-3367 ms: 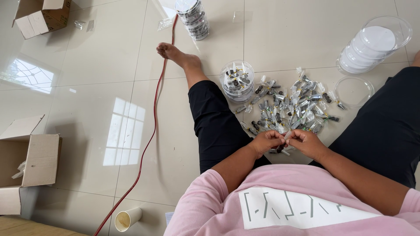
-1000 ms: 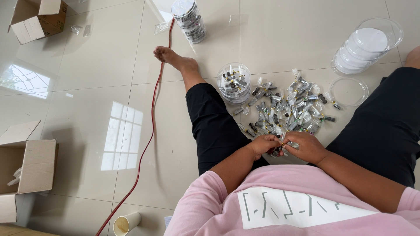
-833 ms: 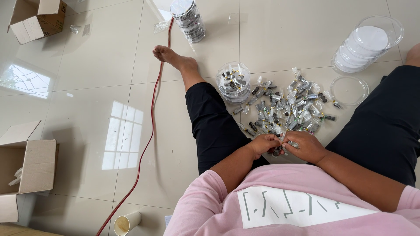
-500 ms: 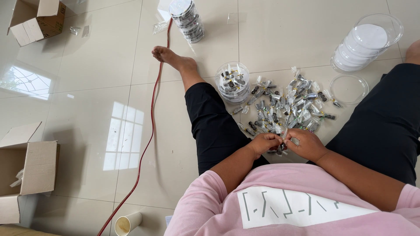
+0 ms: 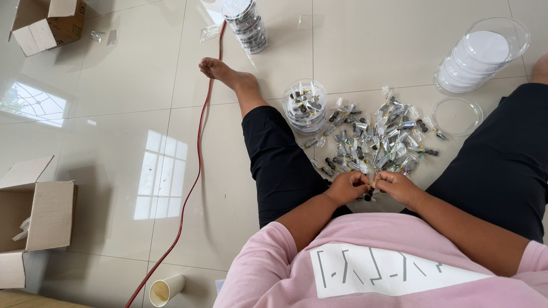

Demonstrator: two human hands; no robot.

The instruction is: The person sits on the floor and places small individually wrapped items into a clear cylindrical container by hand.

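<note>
Left hand (image 5: 348, 187) and right hand (image 5: 398, 187) meet fingertip to fingertip, pinched narrow on one small packet (image 5: 373, 183) between them. Pile of small packets (image 5: 377, 142) lies on floor (image 5: 114, 142) just ahead, between the legs, equally near both hands.

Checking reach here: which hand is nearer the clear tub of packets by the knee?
The left hand is nearer: the tub lies ahead of it, slightly to its left. The right hand sits farther to the right, touching the left over the packet pile.
</note>
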